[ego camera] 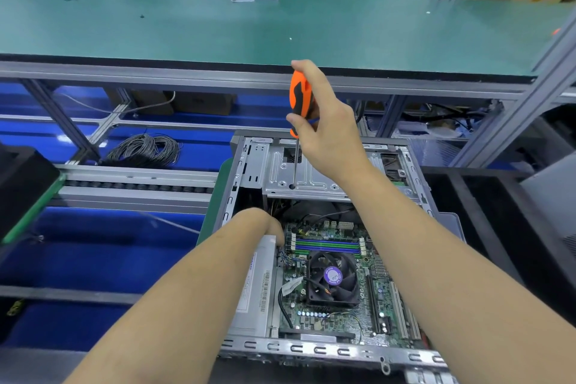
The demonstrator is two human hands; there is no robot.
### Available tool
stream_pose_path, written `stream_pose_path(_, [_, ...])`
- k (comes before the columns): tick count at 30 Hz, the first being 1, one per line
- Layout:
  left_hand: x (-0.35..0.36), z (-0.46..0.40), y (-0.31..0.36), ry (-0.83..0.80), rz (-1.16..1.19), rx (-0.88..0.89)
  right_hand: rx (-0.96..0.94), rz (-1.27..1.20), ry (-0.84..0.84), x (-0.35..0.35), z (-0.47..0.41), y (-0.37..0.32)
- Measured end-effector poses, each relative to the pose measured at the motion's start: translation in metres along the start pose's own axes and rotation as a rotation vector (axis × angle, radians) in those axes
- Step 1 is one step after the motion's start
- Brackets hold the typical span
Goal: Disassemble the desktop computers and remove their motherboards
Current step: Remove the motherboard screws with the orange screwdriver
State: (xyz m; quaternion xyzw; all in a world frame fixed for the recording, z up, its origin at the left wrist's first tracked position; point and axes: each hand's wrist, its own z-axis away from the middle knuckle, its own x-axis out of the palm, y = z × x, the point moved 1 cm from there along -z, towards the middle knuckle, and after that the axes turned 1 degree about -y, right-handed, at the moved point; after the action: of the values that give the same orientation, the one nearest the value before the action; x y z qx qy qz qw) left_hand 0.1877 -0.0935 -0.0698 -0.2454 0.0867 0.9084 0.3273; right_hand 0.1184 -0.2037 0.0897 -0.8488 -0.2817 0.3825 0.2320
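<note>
Motherboard [339, 299] lies flat inside the open desktop case [311, 349], in the lower middle of the view, with a black fan [332, 277] on its centre and blue and green memory slots [327, 247] just beyond the fan. The right hand [324, 121] is above the far end of the case, well apart from the board; its fingers [297, 119] are curled around the orange and black handle of a screwdriver [300, 97]. The thin shaft goes straight down and its tip meets a hole in the silver drive bracket [311, 176], which spans the far part of the case beyond the board. The left hand [268, 224] reaches down into the case at the far left corner of the board, just beside the memory slots and next to the grey power supply [255, 296]. Its fingers are hidden behind the wrist, so I cannot tell whether they grasp something. The case stands on a green mat [215, 206], and a long green table [187, 28] runs behind it.
</note>
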Motion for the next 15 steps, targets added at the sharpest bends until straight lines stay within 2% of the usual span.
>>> stream_pose_path(11, [0.0,0.003,0.001,0.08,0.06,0.067,-0.046,0.063,0.075,-0.004,0.001,-0.005])
stream_pose_path(15, [-0.005,0.03,0.001,0.206,0.32,0.183,-0.035,0.022,0.221,-0.006,-0.014,-0.012])
